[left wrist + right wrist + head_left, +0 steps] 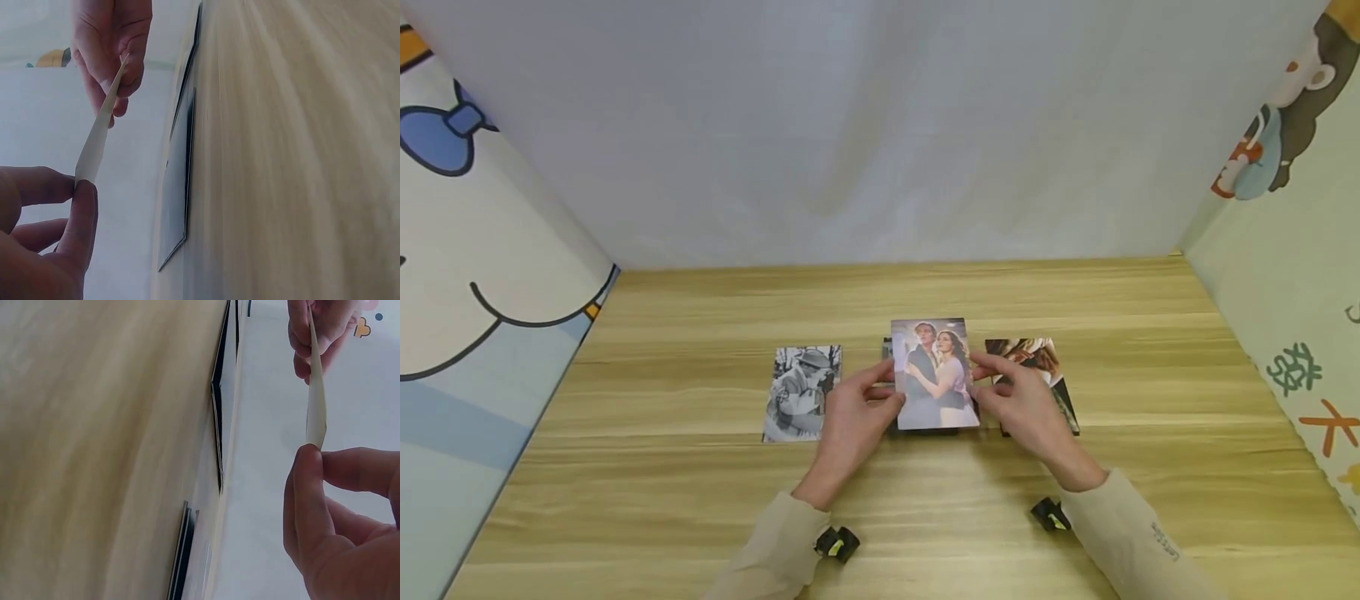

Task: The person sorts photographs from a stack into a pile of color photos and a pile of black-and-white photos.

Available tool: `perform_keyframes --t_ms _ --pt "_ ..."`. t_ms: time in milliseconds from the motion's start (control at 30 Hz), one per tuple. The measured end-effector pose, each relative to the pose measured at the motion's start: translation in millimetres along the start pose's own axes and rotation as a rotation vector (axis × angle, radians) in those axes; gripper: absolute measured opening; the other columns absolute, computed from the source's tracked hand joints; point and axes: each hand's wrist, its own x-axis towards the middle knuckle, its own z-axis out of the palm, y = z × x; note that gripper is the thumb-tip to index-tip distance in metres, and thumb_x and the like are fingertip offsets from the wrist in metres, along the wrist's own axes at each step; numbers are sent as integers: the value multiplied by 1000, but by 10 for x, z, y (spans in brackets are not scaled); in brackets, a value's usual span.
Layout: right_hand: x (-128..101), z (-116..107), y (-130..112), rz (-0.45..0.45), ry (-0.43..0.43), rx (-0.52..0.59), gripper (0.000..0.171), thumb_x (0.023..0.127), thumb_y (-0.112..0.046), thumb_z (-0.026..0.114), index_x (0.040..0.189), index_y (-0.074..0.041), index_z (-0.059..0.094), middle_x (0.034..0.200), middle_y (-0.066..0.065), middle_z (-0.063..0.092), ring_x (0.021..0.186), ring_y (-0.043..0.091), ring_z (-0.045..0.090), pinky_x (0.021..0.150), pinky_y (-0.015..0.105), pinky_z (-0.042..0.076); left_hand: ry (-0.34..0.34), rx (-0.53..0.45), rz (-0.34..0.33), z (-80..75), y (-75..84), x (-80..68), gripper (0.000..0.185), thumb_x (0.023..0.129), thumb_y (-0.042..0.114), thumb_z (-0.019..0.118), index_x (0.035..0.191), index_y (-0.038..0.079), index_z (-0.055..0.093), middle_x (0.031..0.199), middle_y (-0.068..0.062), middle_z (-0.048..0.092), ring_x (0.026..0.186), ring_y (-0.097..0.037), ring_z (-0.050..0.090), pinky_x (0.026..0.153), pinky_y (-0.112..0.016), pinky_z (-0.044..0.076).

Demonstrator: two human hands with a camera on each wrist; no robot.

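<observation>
while my left hand point(852, 414) and right hand point(1021, 404) each pinch a side edge, i hold the colour photo point(934, 372) above the dark stack point(925, 431), between the black-and-white photo point(802, 392) and another print point(1036, 367).

I make out only green and orange characters, too stylised for me to read, on the patterned wall panel point(1300, 367) at three o'clock, plus illegibly small print on the right sleeve point(1161, 542).

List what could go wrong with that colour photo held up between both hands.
The colour photo is pinched only at its side edges by the left hand and right hand, so it may slip or bow. Lowered carelessly, it could shift the dark stack beneath, or cover the right-hand photo.
</observation>
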Motion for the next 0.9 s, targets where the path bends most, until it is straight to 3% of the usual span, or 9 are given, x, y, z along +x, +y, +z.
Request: perform_keyframes --t_ms 200,567,900 --pt "-19 -43 7 15 23 -34 48 96 -5 64 144 0 58 119 16 69 81 18 70 48 23 42 -4 -19 13 64 -9 -4 52 86 -6 71 137 -7 62 116 -20 71 96 -30 74 77 -24 62" --pt "-45 -133 -17 -25 34 8 47 96 -2 67 142 6 58 117 20 67 93 28 73 63 21 53 8 14 33 143 13 10 49 86 -5 72 134 -5 66 113 -17 72 92 -28 75 74 -23 62" --pt "-92 -280 27 37 33 13 49 96 -1 63 144 5 56 121 21 64 112 36 68 71 19 55 -14 10 75 281 70 26 48 86 -5 73 134 -4 66 110 -15 72 87 -25 74 68 -22 61"
